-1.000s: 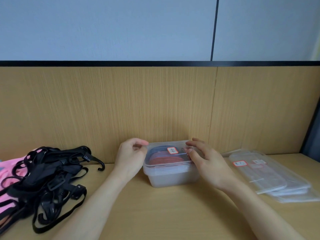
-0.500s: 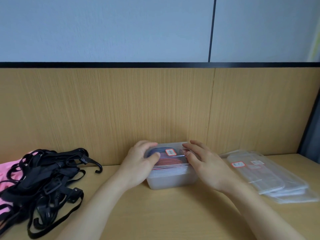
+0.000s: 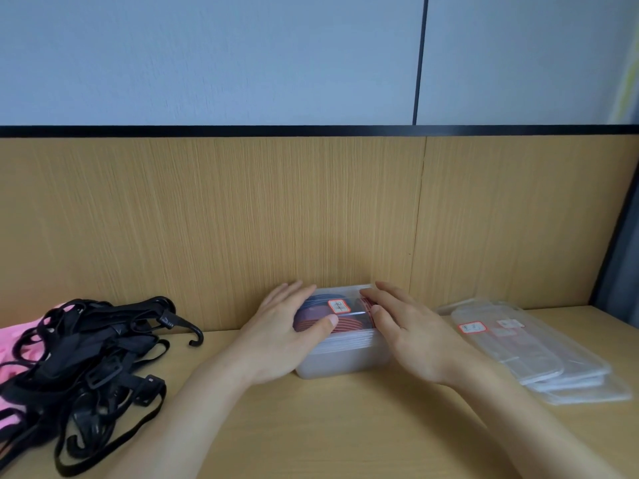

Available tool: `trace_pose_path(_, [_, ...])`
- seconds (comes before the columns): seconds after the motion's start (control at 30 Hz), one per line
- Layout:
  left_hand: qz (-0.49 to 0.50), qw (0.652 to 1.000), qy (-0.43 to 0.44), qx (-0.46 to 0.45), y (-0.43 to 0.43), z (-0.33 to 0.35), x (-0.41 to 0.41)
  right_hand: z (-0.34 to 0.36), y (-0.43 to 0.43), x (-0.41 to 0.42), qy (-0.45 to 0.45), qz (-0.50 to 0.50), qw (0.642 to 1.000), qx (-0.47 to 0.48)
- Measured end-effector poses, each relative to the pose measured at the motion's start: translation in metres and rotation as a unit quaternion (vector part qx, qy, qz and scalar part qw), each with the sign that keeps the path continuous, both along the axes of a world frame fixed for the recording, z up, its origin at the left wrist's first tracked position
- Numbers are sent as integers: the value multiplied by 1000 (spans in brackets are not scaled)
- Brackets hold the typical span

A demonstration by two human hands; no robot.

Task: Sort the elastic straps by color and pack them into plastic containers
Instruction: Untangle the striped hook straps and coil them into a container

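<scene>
Leftward, tangled black straps (image 3: pixel 86 357); rightward, clear lids (image 3: pixel 539 361) beside the container (image 3: pixel 342 361).

Black straps (image 3: pixel 86 357), pink fabric (image 3: pixel 8 344) — red and blue straps (image 3: pixel 347 324) in frosted container (image 3: pixel 342 361).

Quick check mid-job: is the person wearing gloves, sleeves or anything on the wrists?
No. The left hand and right hand are bare, with no gloves or rings visible. The left forearm and right forearm are uncovered down to the frame edge: no sleeves, watch or bracelet show.
</scene>
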State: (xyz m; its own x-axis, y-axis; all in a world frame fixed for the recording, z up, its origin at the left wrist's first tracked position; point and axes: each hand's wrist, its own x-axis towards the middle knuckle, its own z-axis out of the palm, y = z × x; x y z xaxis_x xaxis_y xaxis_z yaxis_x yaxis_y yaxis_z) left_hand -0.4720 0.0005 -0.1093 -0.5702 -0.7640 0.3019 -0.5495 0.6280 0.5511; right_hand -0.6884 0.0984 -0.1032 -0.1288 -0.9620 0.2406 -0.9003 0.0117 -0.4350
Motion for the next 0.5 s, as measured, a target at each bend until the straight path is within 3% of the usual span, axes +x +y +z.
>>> trace_pose_path(0.3, [-7, 1000, 16, 9, -3, -1, 3, 18, -17, 5, 122, 23, 992, 5])
trace_pose_path(0.4, [-13, 999, 36, 23, -6, -1, 4, 19, -19, -1, 57, 73, 995, 44])
trace_pose_path(0.5, [-22, 990, 113, 76, 1, -4, 4, 17, -20, -3, 28, 106, 994, 29])
